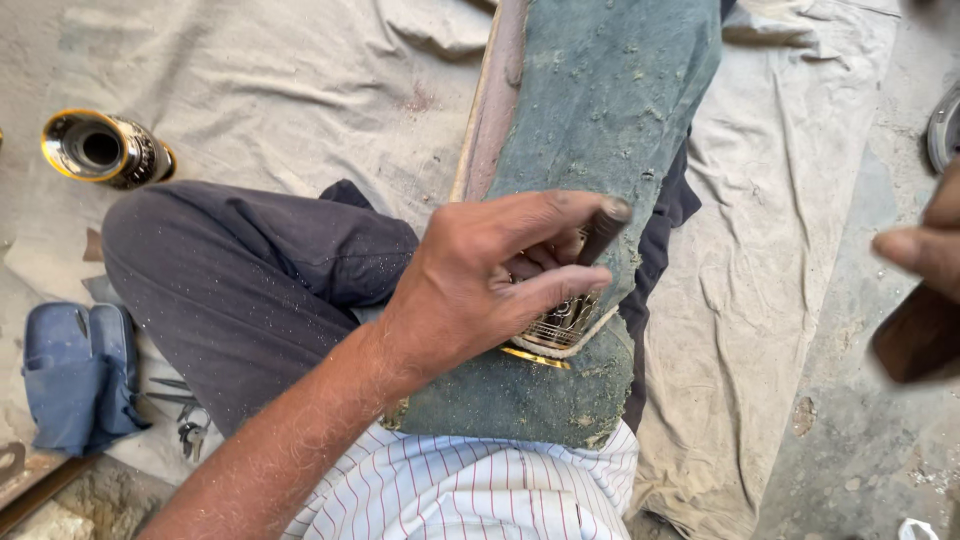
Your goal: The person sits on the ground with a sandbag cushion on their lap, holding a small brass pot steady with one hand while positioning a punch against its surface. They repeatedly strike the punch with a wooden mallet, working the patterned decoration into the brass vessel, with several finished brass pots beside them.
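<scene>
Soft, even daylight filled the view, bright but without hard sun. Shadows were faint: a weak one lay under the left hand (480, 285) and along the dark trouser leg (250, 280) at nine o'clock. The pale floor cloth (280, 90) looked washed out toward twelve o'clock, its folds low in contrast. Small glints showed on the brass rim of the metal vessel (100, 148) at ten o'clock and on the engraved brass piece (560, 322) under the fingers. The centre was sharp, dust specks clear. At three o'clock the right hand (925, 245) and the dark block (920, 335) it held were smeared by motion blur.
</scene>
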Demonstrator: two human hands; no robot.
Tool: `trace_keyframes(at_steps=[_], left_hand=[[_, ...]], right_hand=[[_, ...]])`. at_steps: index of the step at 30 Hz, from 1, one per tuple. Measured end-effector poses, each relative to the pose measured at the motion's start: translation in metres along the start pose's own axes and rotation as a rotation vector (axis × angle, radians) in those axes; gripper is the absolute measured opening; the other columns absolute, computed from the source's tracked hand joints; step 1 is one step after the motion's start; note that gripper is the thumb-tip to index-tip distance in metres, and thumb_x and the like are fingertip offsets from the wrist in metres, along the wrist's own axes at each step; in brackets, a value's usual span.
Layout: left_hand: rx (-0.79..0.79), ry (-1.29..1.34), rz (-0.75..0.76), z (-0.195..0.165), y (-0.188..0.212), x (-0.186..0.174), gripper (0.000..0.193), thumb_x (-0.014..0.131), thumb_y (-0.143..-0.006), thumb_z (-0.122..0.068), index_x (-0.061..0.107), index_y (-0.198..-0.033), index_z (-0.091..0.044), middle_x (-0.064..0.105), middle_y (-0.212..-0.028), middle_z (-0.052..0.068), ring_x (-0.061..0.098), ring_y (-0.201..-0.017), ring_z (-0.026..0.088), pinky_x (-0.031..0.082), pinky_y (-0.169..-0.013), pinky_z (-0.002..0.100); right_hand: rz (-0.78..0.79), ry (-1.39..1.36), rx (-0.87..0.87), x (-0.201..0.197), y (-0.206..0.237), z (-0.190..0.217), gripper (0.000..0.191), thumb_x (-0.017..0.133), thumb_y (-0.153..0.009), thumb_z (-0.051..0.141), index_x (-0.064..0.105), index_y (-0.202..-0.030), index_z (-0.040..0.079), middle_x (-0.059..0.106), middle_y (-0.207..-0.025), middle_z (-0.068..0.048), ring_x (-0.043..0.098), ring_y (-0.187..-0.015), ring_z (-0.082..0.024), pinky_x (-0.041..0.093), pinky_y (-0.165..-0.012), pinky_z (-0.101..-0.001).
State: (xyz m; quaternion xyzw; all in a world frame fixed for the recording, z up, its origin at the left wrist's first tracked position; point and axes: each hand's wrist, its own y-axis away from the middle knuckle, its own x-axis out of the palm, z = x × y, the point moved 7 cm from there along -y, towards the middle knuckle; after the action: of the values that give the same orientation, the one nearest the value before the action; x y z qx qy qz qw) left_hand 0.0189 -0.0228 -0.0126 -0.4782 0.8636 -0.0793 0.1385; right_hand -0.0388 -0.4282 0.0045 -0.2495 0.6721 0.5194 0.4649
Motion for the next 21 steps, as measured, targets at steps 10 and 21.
trace_keyframes(at_steps=[10,21], left_hand=[[0.103,-0.083,0.303,-0.003,-0.026,0.01,0.053,0.08,-0.09,-0.023,0.061,-0.139,-0.014,0.073,-0.097,0.003,0.072,-0.083,0.013,0.063,-0.074,0.031],[0.142,-0.059,0.283,-0.009,-0.028,0.008,0.049,0.084,-0.087,-0.02,0.064,-0.13,-0.009,0.075,-0.103,0.006,0.075,-0.086,0.017,0.063,-0.077,0.033]], right_hand=[[0.182,-0.108,0.129,0.034,0.07,-0.01,0.047,0.072,-0.095,0.037,0.059,-0.07,0.0,0.06,-0.052,-0.014,0.064,-0.047,-0.031,0.057,-0.06,-0.0438],[0.163,-0.386,0.191,0.068,0.071,-0.106,0.049,0.064,-0.106,0.036,0.056,-0.079,-0.004,0.062,-0.062,-0.023,0.064,-0.048,-0.034,0.059,-0.045,-0.0481]])
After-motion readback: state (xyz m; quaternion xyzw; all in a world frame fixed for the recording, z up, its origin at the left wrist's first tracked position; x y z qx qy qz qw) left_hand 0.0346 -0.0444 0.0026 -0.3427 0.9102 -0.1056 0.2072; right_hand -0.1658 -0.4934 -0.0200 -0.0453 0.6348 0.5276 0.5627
